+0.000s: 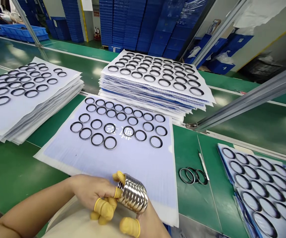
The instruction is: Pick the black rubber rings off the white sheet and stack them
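A stack of shiny metal rings sits between both my hands at the bottom of the view. My left hand, with yellow finger cots, is closed around the stack's left end. Beneath and right of the stack my right hand cups it, one cotted finger curled in front. Just beyond lies a white sheet on the green table, bearing rows of dark rings; its near part is bare.
Tall piles of ring-covered sheets stand at the left and behind. Three loose rings and a pen lie on the green table. A blue tray of rings is at the right. A metal rail crosses above.
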{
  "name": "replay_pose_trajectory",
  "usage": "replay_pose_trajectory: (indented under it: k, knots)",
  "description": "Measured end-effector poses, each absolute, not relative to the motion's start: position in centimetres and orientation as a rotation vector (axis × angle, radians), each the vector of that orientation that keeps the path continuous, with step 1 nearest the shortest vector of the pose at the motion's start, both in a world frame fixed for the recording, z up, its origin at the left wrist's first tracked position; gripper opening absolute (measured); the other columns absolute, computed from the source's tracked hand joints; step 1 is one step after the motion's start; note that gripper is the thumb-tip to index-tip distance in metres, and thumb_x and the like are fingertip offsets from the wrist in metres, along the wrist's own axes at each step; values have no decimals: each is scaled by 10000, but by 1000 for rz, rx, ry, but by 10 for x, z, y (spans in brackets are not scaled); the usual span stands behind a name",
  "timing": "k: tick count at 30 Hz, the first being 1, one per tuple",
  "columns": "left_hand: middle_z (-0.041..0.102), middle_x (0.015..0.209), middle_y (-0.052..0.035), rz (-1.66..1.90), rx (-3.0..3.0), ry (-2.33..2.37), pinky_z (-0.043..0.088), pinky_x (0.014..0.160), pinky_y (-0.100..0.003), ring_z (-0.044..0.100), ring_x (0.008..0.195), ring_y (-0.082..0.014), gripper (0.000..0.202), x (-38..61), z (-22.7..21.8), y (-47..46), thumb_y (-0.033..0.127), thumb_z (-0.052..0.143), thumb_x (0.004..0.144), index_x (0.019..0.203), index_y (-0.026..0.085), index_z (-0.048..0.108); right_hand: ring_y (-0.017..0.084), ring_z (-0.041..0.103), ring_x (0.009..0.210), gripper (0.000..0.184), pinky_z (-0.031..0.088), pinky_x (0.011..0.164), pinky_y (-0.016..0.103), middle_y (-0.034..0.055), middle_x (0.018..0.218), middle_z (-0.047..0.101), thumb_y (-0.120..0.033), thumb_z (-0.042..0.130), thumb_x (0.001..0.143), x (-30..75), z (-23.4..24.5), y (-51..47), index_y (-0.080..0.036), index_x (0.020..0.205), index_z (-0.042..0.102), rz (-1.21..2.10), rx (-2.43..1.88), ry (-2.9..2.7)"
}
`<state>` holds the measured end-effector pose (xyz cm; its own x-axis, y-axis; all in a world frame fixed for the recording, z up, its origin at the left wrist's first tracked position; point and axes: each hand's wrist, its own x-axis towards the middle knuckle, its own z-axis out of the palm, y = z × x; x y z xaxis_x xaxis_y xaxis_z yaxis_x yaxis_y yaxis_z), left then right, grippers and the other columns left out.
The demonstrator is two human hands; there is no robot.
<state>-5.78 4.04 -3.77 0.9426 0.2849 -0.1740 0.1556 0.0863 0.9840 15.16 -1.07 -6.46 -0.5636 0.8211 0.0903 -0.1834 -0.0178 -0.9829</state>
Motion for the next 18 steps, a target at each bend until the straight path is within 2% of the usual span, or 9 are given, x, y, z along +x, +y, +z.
replay_pose_trajectory:
  k: [2, 4, 8, 13, 18]
  knots:
    - [665, 646, -63, 102, 1539, 360, 465, 470, -223, 541, 452, -133, 707, -56, -41, 38, 708, 350, 838, 1083, 95, 604, 279, 540, 1201, 800, 436, 1008, 414, 46, 1351, 522, -584, 746, 658, 151, -64, -13, -408, 1356, 396, 1732, -737, -1378]
    - [686, 747, -106, 176, 1567, 393, 500, 582, -251, 593, 574, -160, 772, -52, -45, 37, 722, 224, 852, 1065, 96, 623, 292, 566, 1154, 835, 452, 984, 421, 76, 1308, 530, -605, 754, 631, 149, -61, -13, -366, 1350, 404, 1758, -783, -1346]
    - [688, 944, -146, 375, 1509, 464, 485, 853, -331, 616, 900, -235, 753, -44, -48, 35, 707, 227, 859, 941, 107, 675, 330, 485, 1227, 847, 389, 1032, 437, 111, 1299, 500, -676, 698, 633, 146, -54, -13, -293, 1338, 426, 1606, -922, -1467]
    - [676, 938, -124, 382, 1297, 519, 472, 859, -331, 602, 893, -221, 609, -39, -47, 32, 638, 387, 873, 884, 99, 670, 311, 450, 1261, 794, 392, 1035, 417, 111, 1338, 471, -669, 662, 683, 146, -59, -16, -294, 1342, 427, 1518, -951, -1513]
    - [618, 782, -44, 374, 1203, 584, 471, 783, -295, 560, 760, -162, 533, -36, -53, 30, 624, 477, 845, 761, 120, 631, 288, 532, 1177, 601, 424, 1007, 433, 119, 1270, 524, -592, 586, 808, 144, -62, -14, -287, 1318, 491, 1495, -979, -1489]
